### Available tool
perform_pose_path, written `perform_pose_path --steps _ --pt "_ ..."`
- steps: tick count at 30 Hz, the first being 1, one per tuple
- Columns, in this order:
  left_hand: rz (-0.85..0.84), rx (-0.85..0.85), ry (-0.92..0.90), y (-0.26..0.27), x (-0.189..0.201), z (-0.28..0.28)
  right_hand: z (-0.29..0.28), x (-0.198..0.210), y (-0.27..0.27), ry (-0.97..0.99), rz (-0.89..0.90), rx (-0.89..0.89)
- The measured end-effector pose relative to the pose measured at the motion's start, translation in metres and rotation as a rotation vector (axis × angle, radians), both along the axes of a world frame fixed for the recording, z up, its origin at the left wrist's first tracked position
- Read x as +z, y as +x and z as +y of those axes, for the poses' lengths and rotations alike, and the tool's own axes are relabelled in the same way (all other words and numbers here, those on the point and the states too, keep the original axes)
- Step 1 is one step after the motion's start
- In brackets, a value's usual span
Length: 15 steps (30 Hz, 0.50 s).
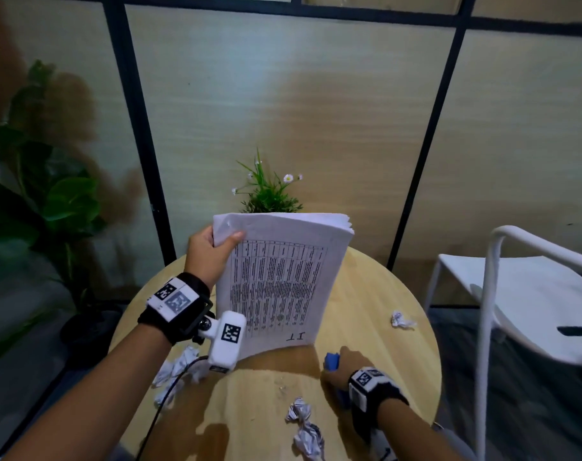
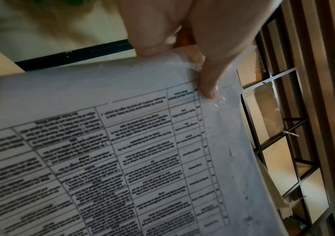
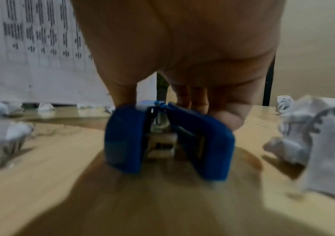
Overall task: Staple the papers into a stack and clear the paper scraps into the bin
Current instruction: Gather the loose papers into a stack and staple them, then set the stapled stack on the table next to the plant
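Observation:
My left hand holds a thick stack of printed papers upright on its lower edge on the round wooden table. The thumb pinches the stack's upper left corner. My right hand grips a blue stapler lying on the table at the front right. In the right wrist view the stapler sits on the wood with the fingers curled around its sides. Crumpled paper scraps lie at the left, the front middle and the right.
A small potted plant with white flowers stands behind the papers. A white chair is at the right and a large leafy plant at the left. A panelled wall with black frames is behind the table. No bin shows.

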<state>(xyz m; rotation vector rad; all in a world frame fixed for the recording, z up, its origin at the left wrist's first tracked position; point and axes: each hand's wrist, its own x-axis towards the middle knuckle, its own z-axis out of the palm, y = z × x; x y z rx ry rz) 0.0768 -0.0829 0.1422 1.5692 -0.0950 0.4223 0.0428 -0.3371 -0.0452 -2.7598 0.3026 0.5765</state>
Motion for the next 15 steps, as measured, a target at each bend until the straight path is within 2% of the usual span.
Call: perform_pose_path --steps 3,5,6,9,11,13,15 --pt "-0.052 -0.008 -0.016 -0.001 0.007 0.003 0.003 0.003 -0.004 -0.062 0.005 0.049" --pt "-0.085 -0.027 -0.016 -0.004 0.015 0.005 0.004 0.019 0.001 -0.004 -0.066 0.101" --pt "-0.094 -0.035 -0.017 -0.006 0.018 0.006 0.005 0.032 0.004 0.126 -0.162 0.095" --pt "-0.111 -0.04 -0.015 -0.012 0.026 0.005 0.012 0.086 0.005 0.729 -0.536 -0.015" --pt "-0.119 -0.04 -0.016 -0.017 0.031 0.003 0.015 0.113 0.006 1.009 -0.653 -0.016" --pt "-0.124 -0.042 -0.038 -0.021 0.039 0.002 0.02 0.128 0.002 1.105 -0.651 0.02" --pt "-0.144 -0.04 -0.066 -0.023 0.054 0.002 0.023 0.126 -0.004 1.093 -0.628 -0.015"
